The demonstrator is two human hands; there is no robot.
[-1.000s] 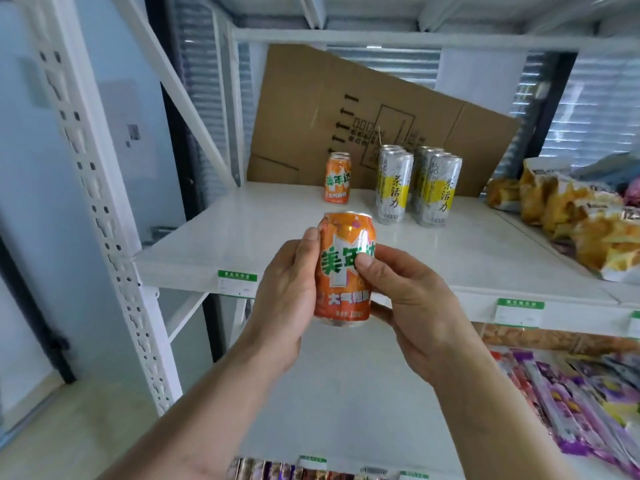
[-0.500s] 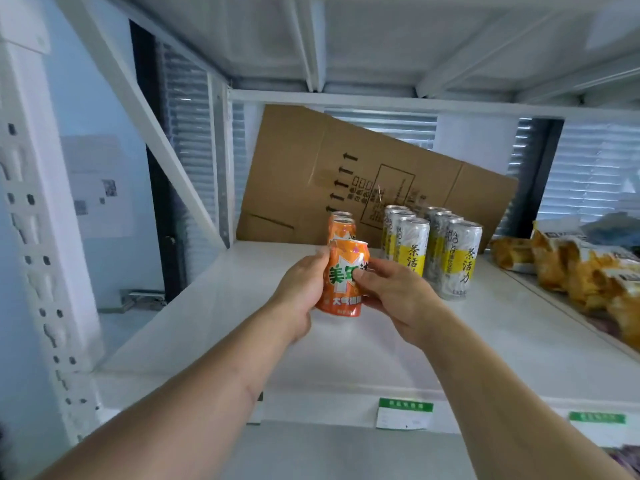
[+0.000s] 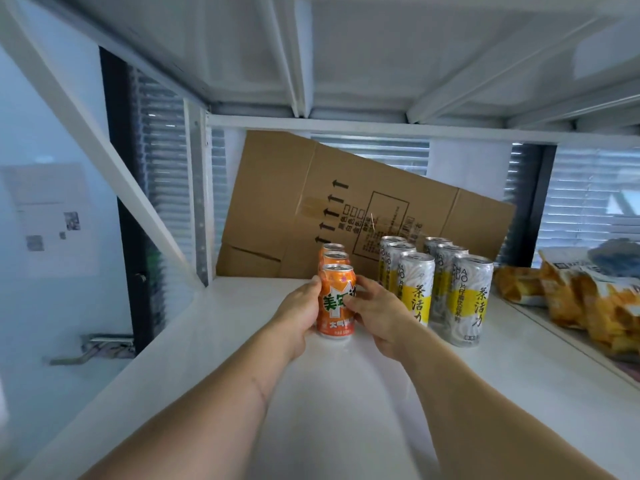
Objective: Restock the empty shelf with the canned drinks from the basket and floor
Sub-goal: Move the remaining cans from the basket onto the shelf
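While both hands clasp it, the left hand (image 3: 300,308) and right hand (image 3: 375,308) curl round the orange can (image 3: 336,301) standing between them on the shelf (image 3: 221,327); probably full, rigid, smooth-sided, best gripped mid-body.

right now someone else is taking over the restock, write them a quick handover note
Left hand and right hand both grip the front orange can, standing upright on the white shelf.
Two more orange cans stand in a row behind it; six tall yellow-label cans stand in two rows to its right, in front of the cardboard sheet.
Done: nine cans on the shelf.
Left: release this can, fetch more. Basket and floor are out of view.
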